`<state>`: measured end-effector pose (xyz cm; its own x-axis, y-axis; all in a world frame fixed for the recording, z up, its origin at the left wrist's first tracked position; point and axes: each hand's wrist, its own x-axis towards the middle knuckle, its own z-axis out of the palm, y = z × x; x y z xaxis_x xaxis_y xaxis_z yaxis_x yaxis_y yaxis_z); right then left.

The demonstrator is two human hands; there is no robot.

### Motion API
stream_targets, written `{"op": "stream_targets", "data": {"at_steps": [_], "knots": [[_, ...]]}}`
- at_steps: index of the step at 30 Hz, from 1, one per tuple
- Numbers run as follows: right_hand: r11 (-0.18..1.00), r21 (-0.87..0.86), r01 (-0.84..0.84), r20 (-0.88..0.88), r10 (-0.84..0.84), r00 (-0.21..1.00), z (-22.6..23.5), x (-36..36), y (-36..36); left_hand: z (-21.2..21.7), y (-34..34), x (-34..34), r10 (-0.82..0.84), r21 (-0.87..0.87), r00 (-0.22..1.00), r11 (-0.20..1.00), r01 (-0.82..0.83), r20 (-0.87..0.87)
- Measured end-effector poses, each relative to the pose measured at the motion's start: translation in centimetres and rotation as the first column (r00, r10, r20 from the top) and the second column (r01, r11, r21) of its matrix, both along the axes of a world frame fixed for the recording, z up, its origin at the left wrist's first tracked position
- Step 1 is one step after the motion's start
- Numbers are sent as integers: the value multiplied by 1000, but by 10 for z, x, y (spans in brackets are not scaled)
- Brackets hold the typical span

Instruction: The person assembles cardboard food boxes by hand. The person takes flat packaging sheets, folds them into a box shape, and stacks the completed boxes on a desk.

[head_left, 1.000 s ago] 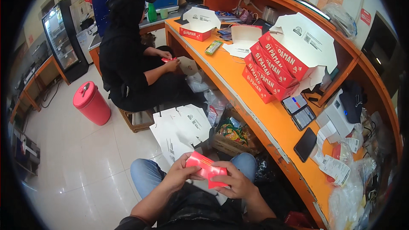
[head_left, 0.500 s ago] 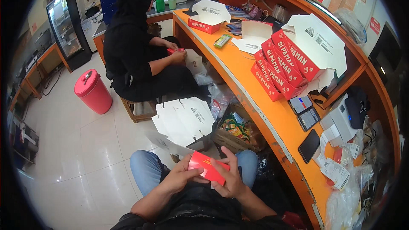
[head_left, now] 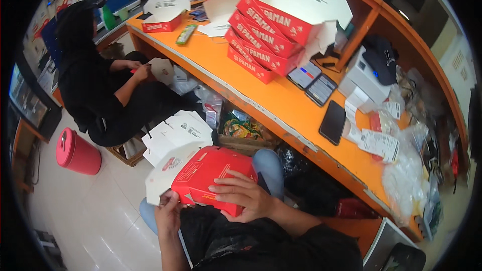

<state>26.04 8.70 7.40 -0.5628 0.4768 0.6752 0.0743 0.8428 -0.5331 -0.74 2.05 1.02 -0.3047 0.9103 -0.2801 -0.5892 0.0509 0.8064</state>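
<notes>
A partly folded red cardboard food box (head_left: 208, 170) with a white inner lid flap (head_left: 163, 178) rests over my lap, its red outside facing up. At its near left corner, my left hand (head_left: 168, 213) pinches the cardboard edge between thumb and fingers. My right hand (head_left: 243, 195) grips the right part, with fingers laid across the red panel and the thumb by its near edge. Just beyond the box lies a pile of flat white box blanks (head_left: 170, 130), partly covered by it.
An orange counter (head_left: 211, 62) carries stacked red boxes (head_left: 271, 40), phones (head_left: 333, 122), a white printer (head_left: 366, 75) and plastic bags (head_left: 406, 170). At left sits a co-worker (head_left: 95, 80) handling another box, near a pink bin (head_left: 78, 150). Below the counter stands a carton of packets (head_left: 241, 130).
My view has swung to the right. The box has opened out across my lap, showing a broad red panel; my left hand has moved to its left corner, my right onto the panel.
</notes>
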Motion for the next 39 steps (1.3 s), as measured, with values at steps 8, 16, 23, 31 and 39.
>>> {"op": "stream_targets", "data": {"at_steps": [8,16,23,31,39], "knots": [[982,-91,168,-195,-183,964,-13,-33,-23,8,-1,54,76,-78,991,995,-67,111],[960,-220,175,-267,-232,936,-29,-40,-21,13,10,67,-163,61,952,986,153,258],[956,-235,174,-36,-187,982,-29,-36,-18,-12,1,35,-145,71,946,989,130,290],[761,-602,241,-231,-455,860,-65,-48,-4,-54,-8,23,61,61,-6,995,-77,-998],[629,-774,73,-209,-363,908,-136,-38,-7,-51,12,14,163,-179,985,969,-171,-60]]}}
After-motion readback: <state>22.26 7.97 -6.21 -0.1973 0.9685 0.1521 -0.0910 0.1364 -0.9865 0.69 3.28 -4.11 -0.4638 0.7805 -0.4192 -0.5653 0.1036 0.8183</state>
